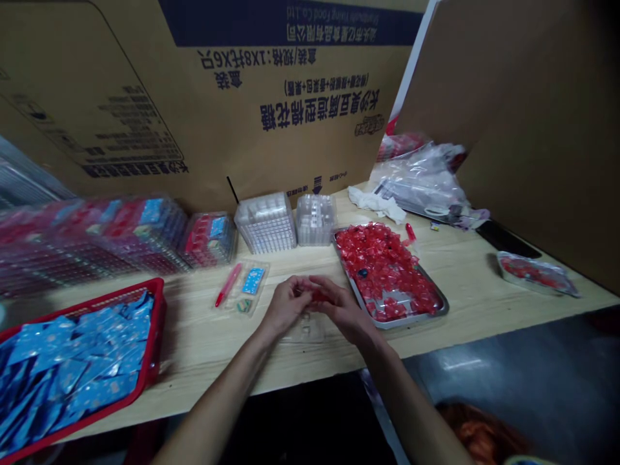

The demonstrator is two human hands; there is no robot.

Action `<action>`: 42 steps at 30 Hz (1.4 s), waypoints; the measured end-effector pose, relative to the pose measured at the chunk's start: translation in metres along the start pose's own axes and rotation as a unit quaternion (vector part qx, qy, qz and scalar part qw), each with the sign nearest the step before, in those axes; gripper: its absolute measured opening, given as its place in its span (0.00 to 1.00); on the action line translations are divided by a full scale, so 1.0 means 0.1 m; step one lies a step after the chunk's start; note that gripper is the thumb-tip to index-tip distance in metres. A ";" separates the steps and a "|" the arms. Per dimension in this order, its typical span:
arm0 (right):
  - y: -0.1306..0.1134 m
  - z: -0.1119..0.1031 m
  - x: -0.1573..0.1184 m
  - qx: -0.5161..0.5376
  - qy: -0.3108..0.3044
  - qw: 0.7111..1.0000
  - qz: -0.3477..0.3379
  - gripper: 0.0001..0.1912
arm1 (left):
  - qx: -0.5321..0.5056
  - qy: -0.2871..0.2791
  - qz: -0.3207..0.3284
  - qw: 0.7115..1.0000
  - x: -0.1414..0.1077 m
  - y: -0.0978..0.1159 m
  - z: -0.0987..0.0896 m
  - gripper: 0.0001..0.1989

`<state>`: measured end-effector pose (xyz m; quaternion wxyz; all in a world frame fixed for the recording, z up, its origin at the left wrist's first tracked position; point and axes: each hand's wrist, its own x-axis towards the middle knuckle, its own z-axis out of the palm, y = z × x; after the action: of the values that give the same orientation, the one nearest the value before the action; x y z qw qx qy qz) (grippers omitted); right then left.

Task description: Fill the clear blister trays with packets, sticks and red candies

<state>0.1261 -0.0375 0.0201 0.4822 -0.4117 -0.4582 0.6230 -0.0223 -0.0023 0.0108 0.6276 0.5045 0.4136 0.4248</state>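
Observation:
My left hand [285, 307] and my right hand [349, 315] meet over the table. Their fingertips are closed on a small red wrapped piece [318, 295], partly hidden by the fingers. Below them lies a clear plastic tray [305, 330], mostly covered by my hands. To the right, a metal tray [442, 311] bears a heap of red wrapped pieces [382, 265]. At the left, another clear tray [264, 274] holds a blue packet [253, 281], a small greenish item [244, 305] and a red-and-pink stick-shaped item [227, 285].
A red basket [155, 336] of blue packets [92, 361] stands at the left. Stacks of filled trays [145, 232] and stacked clear trays [266, 223] line the back before a large carton [217, 129]. Plastic bags [421, 174] and a clear pack [535, 272] lie at the right.

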 end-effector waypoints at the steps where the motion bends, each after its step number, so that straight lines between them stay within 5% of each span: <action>1: -0.03 0.01 0.00 0.022 0.006 1.000 0.010 0.25 | -0.035 0.003 -0.014 0.999 0.00 0.02 -0.01 0.12; 6: -0.06 0.01 0.02 0.093 0.037 0.993 0.056 0.19 | -0.152 -0.012 -0.057 0.987 -0.03 0.14 -0.07 0.17; 9: -0.04 0.02 0.04 0.028 0.036 0.998 0.032 0.18 | -0.189 -0.005 -0.058 0.980 -0.05 0.14 -0.08 0.19; 15: 0.01 0.03 0.12 -0.201 0.082 0.973 -0.079 0.11 | -0.044 -0.018 0.016 0.999 -0.04 0.04 -0.08 0.19; 24: 0.02 0.07 0.13 -0.200 0.036 0.975 -0.085 0.12 | 0.118 0.040 0.054 0.991 -0.08 0.00 -0.08 0.16; 28: 0.01 0.04 0.14 -0.308 0.068 0.943 -0.105 0.10 | 0.024 0.006 0.016 1.000 -0.12 0.04 -0.12 0.19; 37: -0.14 0.09 0.09 -0.144 -0.022 0.989 -0.036 0.19 | -0.210 -0.017 -0.111 0.971 -0.18 0.17 -0.22 0.20; 42: -0.19 0.02 0.02 -0.034 -0.071 0.996 0.040 0.21 | -0.154 -0.035 -0.103 0.982 -0.23 0.24 -0.25 0.17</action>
<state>0.1283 -0.0341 0.0391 0.4094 -0.4007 -0.4952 0.6532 -0.0552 -0.0140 0.0332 0.7526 0.3709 0.3706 0.3983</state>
